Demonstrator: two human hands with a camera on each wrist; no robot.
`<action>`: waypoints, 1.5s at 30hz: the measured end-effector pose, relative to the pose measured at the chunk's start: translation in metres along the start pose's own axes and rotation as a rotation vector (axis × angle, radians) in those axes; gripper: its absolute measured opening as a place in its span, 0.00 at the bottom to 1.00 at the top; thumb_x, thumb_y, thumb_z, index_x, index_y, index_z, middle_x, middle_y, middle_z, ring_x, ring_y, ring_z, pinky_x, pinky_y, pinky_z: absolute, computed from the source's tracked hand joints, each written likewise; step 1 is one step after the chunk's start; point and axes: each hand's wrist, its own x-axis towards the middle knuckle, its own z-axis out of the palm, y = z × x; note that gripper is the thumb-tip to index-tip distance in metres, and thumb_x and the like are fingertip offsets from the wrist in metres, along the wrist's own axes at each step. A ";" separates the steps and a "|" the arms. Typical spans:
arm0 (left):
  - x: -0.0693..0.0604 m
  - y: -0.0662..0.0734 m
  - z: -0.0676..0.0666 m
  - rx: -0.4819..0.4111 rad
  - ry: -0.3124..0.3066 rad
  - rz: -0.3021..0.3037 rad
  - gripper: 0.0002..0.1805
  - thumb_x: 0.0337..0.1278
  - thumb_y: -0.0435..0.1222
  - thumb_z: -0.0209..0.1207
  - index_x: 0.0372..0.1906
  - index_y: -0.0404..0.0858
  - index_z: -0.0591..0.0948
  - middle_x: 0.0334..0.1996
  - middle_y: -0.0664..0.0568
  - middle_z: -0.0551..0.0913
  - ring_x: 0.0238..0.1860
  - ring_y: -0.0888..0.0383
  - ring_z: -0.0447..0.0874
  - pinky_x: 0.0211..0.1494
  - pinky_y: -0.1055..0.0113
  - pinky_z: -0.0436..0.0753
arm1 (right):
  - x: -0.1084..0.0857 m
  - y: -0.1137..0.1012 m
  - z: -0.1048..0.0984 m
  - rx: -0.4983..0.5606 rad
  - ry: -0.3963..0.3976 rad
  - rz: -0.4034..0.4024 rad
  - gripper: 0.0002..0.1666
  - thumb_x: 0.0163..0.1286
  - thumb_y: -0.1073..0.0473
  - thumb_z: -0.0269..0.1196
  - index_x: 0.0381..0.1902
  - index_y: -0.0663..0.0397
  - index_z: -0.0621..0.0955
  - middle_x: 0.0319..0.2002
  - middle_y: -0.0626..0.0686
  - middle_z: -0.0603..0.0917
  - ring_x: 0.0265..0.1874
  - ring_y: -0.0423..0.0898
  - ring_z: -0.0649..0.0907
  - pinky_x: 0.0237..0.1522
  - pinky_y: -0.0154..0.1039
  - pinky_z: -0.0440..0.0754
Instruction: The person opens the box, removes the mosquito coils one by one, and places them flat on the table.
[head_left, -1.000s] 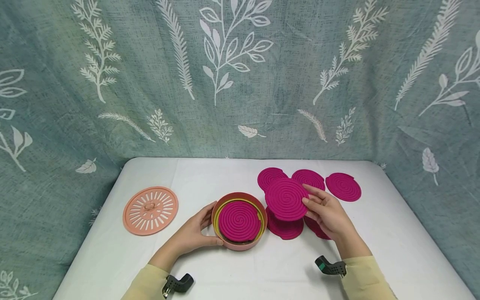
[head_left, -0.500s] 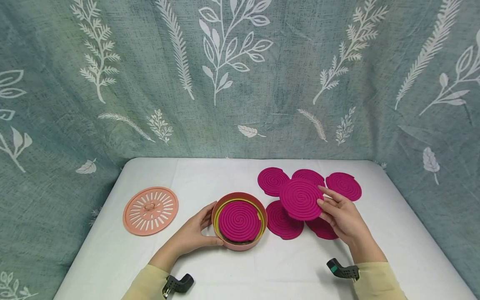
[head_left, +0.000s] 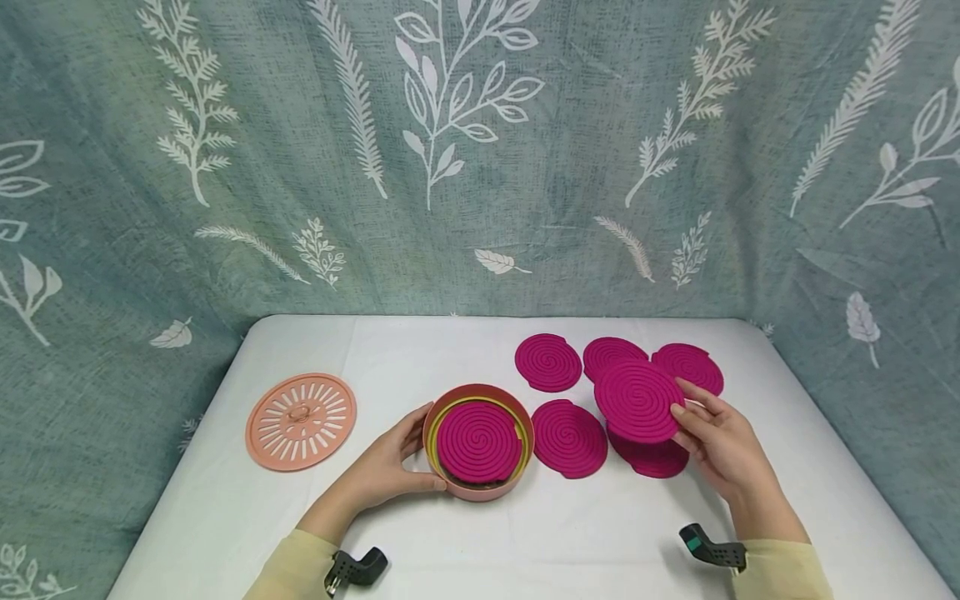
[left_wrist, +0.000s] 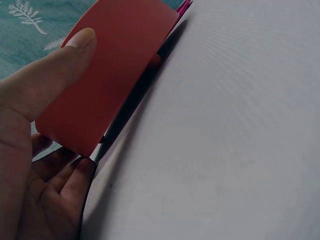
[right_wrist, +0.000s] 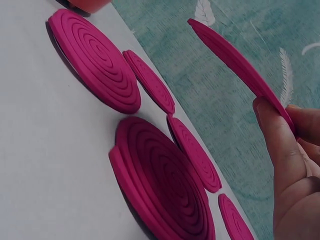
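Note:
My left hand (head_left: 390, 467) grips the side of a round terracotta tin (head_left: 480, 493), thumb at the near wall and fingers round the left side. Inside the tin lies a magenta mosquito coil (head_left: 478, 442) within a yellow ring (head_left: 432, 442). In the left wrist view the thumb (left_wrist: 70, 60) lies along the tin's wall. My right hand (head_left: 723, 446) pinches another mosquito coil (head_left: 639, 402) by its right edge, between thumb and fingers, raised above the table. The right wrist view shows this held coil (right_wrist: 235, 60) nearly edge-on, apart from the coils below.
Several more magenta coils lie flat right of the tin, among them a front one (head_left: 570, 439) and a partly covered one (head_left: 651, 457). A slotted peach lid (head_left: 302, 422) lies at left. The white table (head_left: 420, 350) ends at a leafy green cloth (head_left: 480, 208).
My right hand has moved to the right with the pinched coil, from near the tin to above the right-hand coils. The left hand and the tin have stayed put.

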 end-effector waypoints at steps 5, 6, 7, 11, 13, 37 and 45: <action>-0.001 -0.001 0.000 0.003 0.003 -0.001 0.64 0.29 0.53 0.81 0.77 0.57 0.56 0.72 0.62 0.62 0.71 0.62 0.62 0.70 0.73 0.65 | -0.004 -0.001 -0.010 0.022 0.031 -0.012 0.33 0.73 0.68 0.59 0.73 0.55 0.66 0.35 0.48 0.83 0.25 0.37 0.82 0.26 0.27 0.85; -0.001 -0.001 0.000 0.001 0.003 0.000 0.64 0.29 0.53 0.81 0.77 0.57 0.56 0.72 0.62 0.62 0.71 0.62 0.62 0.70 0.73 0.65 | -0.005 0.000 -0.012 0.031 0.037 -0.013 0.33 0.72 0.69 0.59 0.73 0.55 0.66 0.35 0.48 0.82 0.24 0.38 0.81 0.24 0.27 0.84; -0.001 -0.001 0.000 0.001 0.004 0.002 0.64 0.29 0.53 0.81 0.77 0.57 0.56 0.72 0.62 0.62 0.71 0.62 0.62 0.70 0.73 0.65 | -0.006 0.000 -0.013 0.038 0.044 -0.013 0.33 0.72 0.69 0.59 0.73 0.54 0.66 0.34 0.48 0.83 0.23 0.38 0.81 0.23 0.27 0.83; -0.001 0.000 0.000 0.004 0.006 0.004 0.64 0.29 0.53 0.81 0.77 0.57 0.56 0.72 0.62 0.62 0.71 0.62 0.62 0.70 0.73 0.65 | -0.011 0.001 -0.020 0.064 0.066 -0.010 0.33 0.72 0.70 0.60 0.72 0.53 0.68 0.35 0.50 0.84 0.26 0.39 0.84 0.23 0.28 0.84; -0.001 0.000 0.000 0.007 0.005 0.002 0.64 0.29 0.53 0.81 0.77 0.56 0.56 0.72 0.62 0.62 0.71 0.63 0.62 0.70 0.73 0.65 | -0.013 0.002 -0.022 0.065 0.080 -0.009 0.32 0.71 0.70 0.60 0.71 0.52 0.69 0.35 0.50 0.85 0.26 0.40 0.84 0.24 0.28 0.84; 0.000 0.000 0.000 0.007 0.003 -0.003 0.64 0.29 0.52 0.81 0.77 0.56 0.57 0.72 0.63 0.62 0.70 0.64 0.62 0.70 0.74 0.65 | -0.031 0.013 -0.068 0.284 0.253 -0.028 0.24 0.70 0.74 0.59 0.56 0.45 0.83 0.38 0.54 0.87 0.33 0.44 0.87 0.33 0.35 0.89; 0.000 0.000 0.000 0.015 0.003 -0.006 0.64 0.29 0.52 0.81 0.77 0.56 0.56 0.72 0.62 0.63 0.70 0.64 0.62 0.70 0.74 0.65 | -0.036 0.017 -0.084 0.324 0.347 -0.003 0.24 0.68 0.72 0.62 0.55 0.42 0.84 0.42 0.51 0.87 0.39 0.42 0.86 0.40 0.36 0.88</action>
